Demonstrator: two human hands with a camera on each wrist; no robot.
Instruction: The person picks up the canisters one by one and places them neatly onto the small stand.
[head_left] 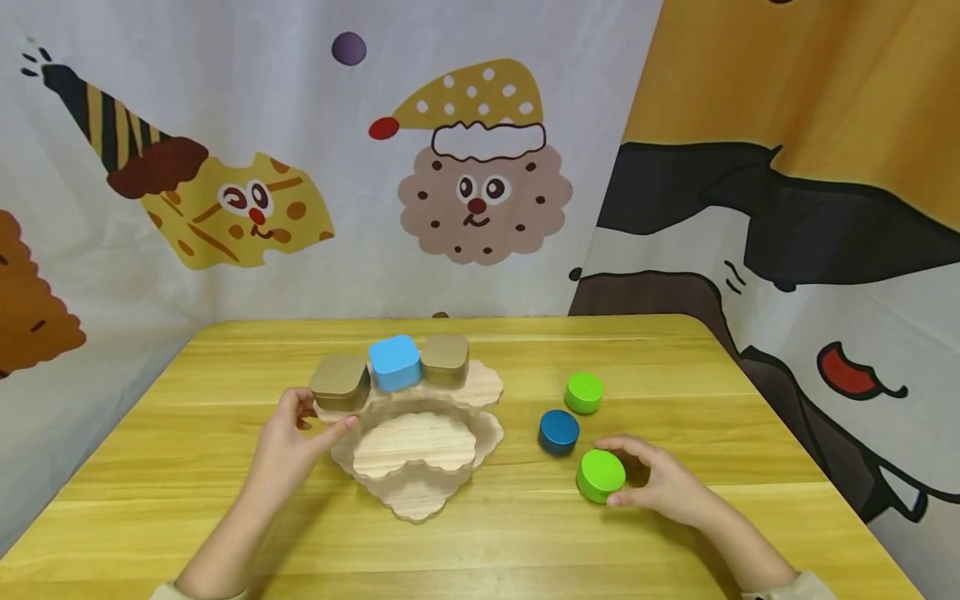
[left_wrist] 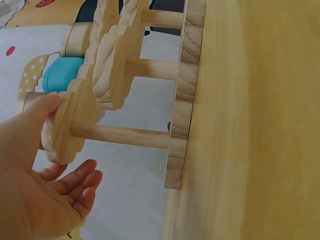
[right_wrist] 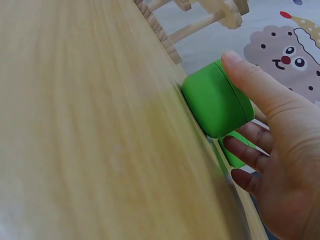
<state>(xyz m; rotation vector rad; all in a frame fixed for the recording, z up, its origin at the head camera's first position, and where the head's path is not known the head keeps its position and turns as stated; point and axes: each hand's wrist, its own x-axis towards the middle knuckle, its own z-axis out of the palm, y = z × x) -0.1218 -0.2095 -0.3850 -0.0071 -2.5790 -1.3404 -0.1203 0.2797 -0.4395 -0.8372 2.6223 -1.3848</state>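
- Head view: left hand [head_left: 294, 442] pinches the tiered wooden stand [head_left: 414, 446] at its upper tier's left end.
- Right hand [head_left: 663, 483] pinches the nearer green lidded container [head_left: 600, 475] on the worktop [head_left: 480, 558].

six tins [head_left: 558, 433], one wooden stand [head_left: 416, 446], two hands

the stand has three scalloped tiers, base included; three pegs [left_wrist: 152, 69] show in the left wrist view. on the stand's top tier are three tins: two gold tins [head_left: 341, 379] [head_left: 446, 358] and one light blue tin [head_left: 395, 362]. to the stand's right are three more: two green tins [head_left: 601, 475] [head_left: 584, 392] and one dark blue tin [head_left: 558, 432]. one left hand [head_left: 296, 442] is at the stand's left edge, one right hand [head_left: 660, 479] to its right. one table [head_left: 465, 567] lies beneath the stand.
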